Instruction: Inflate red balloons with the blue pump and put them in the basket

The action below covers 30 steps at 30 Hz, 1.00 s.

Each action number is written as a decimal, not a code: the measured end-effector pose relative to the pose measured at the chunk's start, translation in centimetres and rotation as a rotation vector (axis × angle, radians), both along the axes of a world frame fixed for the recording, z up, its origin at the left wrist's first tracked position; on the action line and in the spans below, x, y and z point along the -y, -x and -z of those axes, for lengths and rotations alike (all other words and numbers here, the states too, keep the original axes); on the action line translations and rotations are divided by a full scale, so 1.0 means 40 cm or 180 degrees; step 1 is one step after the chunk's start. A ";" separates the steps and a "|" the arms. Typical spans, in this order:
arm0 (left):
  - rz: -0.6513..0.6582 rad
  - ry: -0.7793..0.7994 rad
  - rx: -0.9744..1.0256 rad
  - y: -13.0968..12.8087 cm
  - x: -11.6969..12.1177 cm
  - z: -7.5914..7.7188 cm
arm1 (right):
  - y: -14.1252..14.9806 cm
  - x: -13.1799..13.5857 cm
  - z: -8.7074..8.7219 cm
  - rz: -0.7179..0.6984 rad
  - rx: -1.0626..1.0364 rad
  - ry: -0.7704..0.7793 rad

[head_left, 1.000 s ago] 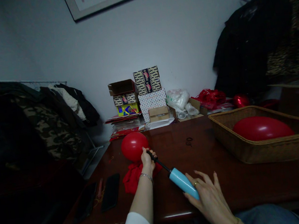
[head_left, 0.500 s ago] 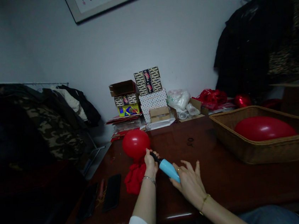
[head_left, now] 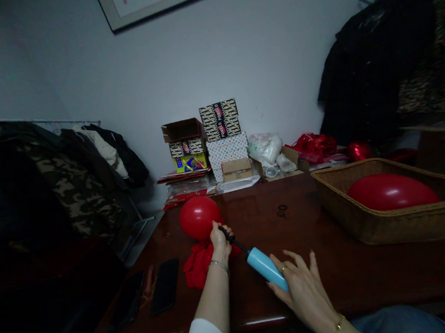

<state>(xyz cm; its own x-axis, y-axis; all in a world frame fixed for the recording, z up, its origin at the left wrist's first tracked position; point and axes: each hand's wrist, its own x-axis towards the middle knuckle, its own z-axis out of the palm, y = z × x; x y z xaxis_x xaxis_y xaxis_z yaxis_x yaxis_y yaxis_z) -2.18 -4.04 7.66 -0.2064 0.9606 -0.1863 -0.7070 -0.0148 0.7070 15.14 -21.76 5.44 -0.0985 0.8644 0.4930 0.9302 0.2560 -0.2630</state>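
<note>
A round red balloon (head_left: 200, 218) sits at the far end of my left hand (head_left: 220, 241), whose fingers pinch its neck around the black nozzle end of a hand pump. The light-blue barrel of the balloon pump (head_left: 267, 269) slants down to the right, with its black rod showing between barrel and nozzle. My right hand (head_left: 304, 280) grips the barrel's lower end between thumb and index side, the other fingers stretched out. Beneath the balloon lies a crumpled red cloth-like heap (head_left: 198, 264), partly behind my left wrist.
A wicker basket (head_left: 395, 222) on the right of the table (head_left: 277, 235) holds a large red balloon (head_left: 392, 191). Thin dark loops (head_left: 282, 212) lie mid-table. Two dark flat objects, one a phone-like slab (head_left: 165, 286), rest at left. Stacked boxes (head_left: 227, 155) stand at the back.
My right hand has drawn the blue barrel down and to the right, away from my left hand, baring more of the black rod. My left hand and the balloon shifted slightly left.
</note>
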 end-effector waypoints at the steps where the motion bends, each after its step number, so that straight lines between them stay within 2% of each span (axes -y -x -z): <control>1: -0.0019 -0.0015 0.0014 0.003 -0.003 0.000 | -0.014 0.011 0.008 -0.0033 0.0041 -0.0049; 5: -0.0040 -0.0020 0.0063 0.007 -0.007 -0.004 | -0.055 0.045 0.030 -0.0076 0.0121 -0.0167; 9: 0.0021 -0.0038 0.0091 -0.001 0.000 -0.006 | -0.054 0.049 0.022 -0.0040 0.0118 -0.0138; 17: 0.0024 -0.0092 0.0048 -0.020 0.013 -0.016 | 0.040 -0.036 -0.032 0.0092 -0.0059 0.0000; 22: 0.0069 -0.0122 -0.0068 -0.027 0.016 -0.024 | 0.087 -0.080 -0.048 0.0118 -0.0209 0.0109; 26: 0.0087 -0.0098 -0.0112 -0.021 0.011 -0.024 | 0.088 -0.071 -0.042 0.0125 -0.0263 0.0147; 30: 0.0120 -0.0098 -0.0045 -0.011 0.004 -0.020 | 0.058 -0.036 -0.030 0.0077 -0.0254 0.0172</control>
<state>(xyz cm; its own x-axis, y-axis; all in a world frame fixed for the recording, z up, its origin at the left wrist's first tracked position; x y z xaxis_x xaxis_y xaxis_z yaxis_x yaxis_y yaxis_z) -1.73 -4.19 8.48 -0.1722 0.9730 -0.1539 -0.6974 -0.0101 0.7166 12.83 -20.30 6.62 -0.0396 0.8917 0.4509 0.9115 0.2171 -0.3494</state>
